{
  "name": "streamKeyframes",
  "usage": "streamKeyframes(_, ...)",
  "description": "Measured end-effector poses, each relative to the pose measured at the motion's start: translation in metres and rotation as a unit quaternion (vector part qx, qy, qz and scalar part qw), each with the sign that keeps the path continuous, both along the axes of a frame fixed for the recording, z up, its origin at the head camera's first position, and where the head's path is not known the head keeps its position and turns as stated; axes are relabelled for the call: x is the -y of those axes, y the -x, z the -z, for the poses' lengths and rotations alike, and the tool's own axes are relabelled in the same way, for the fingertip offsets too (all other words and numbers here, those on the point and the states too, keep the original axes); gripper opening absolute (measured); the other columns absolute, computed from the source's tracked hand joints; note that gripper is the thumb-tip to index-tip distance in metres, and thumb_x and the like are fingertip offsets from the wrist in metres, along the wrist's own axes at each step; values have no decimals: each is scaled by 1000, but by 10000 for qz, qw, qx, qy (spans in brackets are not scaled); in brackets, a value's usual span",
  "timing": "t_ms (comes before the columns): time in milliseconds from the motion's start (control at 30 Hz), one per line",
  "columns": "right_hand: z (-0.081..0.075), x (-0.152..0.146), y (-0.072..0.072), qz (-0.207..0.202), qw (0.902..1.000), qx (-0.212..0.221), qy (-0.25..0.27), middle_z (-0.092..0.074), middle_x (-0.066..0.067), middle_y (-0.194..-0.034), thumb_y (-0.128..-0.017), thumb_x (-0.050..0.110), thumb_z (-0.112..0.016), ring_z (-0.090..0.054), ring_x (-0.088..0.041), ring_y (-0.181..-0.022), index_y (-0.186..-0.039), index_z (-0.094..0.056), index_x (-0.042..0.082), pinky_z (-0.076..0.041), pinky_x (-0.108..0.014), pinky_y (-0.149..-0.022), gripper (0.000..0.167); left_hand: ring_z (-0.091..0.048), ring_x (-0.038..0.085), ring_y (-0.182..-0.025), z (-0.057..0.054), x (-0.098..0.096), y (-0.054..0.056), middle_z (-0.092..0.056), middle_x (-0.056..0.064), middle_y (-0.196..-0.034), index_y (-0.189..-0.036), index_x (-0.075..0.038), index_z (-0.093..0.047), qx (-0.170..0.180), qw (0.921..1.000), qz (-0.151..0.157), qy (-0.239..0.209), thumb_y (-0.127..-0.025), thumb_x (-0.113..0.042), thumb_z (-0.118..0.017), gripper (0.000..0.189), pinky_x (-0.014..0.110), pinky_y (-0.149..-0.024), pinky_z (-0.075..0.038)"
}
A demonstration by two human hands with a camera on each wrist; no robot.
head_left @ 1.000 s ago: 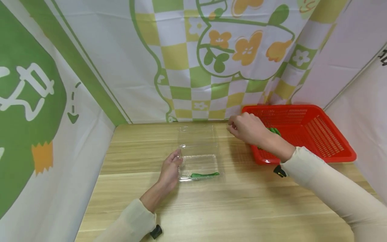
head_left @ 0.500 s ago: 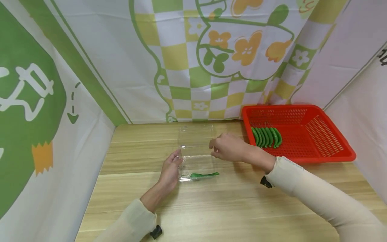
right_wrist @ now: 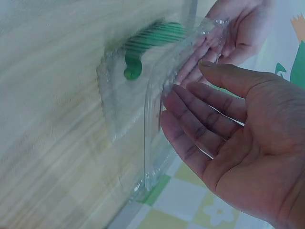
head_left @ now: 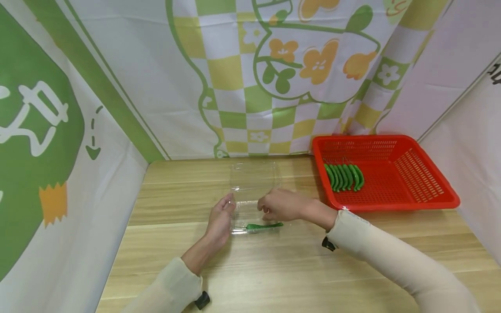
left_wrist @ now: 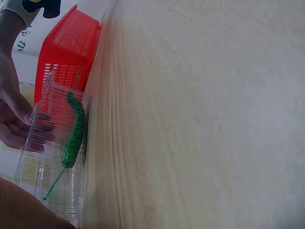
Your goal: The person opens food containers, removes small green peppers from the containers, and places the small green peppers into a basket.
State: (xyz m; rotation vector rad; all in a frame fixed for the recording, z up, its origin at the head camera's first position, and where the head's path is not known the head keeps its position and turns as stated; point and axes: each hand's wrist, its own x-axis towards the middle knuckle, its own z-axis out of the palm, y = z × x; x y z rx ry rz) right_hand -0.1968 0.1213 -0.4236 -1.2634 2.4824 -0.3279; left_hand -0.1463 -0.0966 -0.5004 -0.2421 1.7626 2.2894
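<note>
A clear plastic clamshell box (head_left: 244,210) lies unfolded on the wooden table, its lid (head_left: 254,176) towards the back. One green chili pepper (head_left: 264,226) with a thin stem (left_wrist: 53,184) lies along the near side inside it. My left hand (head_left: 220,221) grips the box's left edge. Over the box's right part hovers my right hand (head_left: 282,205), its fingers loosely bent and nothing visible between them in the right wrist view. To the right, a red basket (head_left: 416,174) holds a row of several green chili peppers (head_left: 344,177) against its left wall.
The wooden table (head_left: 313,269) extends in front of the box and to both sides. Behind it hangs a printed cloth (head_left: 231,87), with more cloth walls at left and right. The basket's raised rim (head_left: 395,205) stands beside the right forearm.
My right hand has moved left and nearer, from beside the basket to over the box, uncovering the row of peppers. The left hand and the pepper in the box have stayed put.
</note>
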Motion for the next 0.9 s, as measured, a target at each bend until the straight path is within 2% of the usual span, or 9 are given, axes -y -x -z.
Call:
streamKeyframes(167,11,7,0,-101,9999,114,40,-80,-8,-99,-94,12,-79,-75,-19,-93,-111,-78,1,-64,-31,-83,20,-3,44,-162,1,-1,1,-12,22,-176,-166,2,-23,23,9999,-111,10,-113,-12,-42,58,61,-132,0)
streamKeyframes(333,22,13,1,-70,9994,340,-31,-80,-5,-99,-95,13,-77,-73,-14,-91,-109,-79,4,-62,-29,-81,17,-5,43,-162,1,-2,0,-14,20,-176,-166,1,-23,52,9998,-180,27,-113,-12,-42,58,60,-132,-1)
streamKeyframes(700,30,22,3,-14,9982,600,57,-79,-1,-93,-93,13,-81,-70,-8,-82,-101,-80,7,-60,-23,-75,10,-8,42,-162,0,-2,1,-16,18,-176,-165,2,-24,-16,9997,-236,-2,-112,-7,-40,56,56,-133,-4)
streamKeyframes(900,36,23,4,37,9985,549,14,-78,1,-90,-92,15,-84,-70,-7,-81,-98,-80,9,-60,-22,-75,9,-9,42,-162,2,-3,2,-17,19,-175,-165,3,-24,-22,9997,-257,10,-112,-6,-38,55,55,-133,-4)
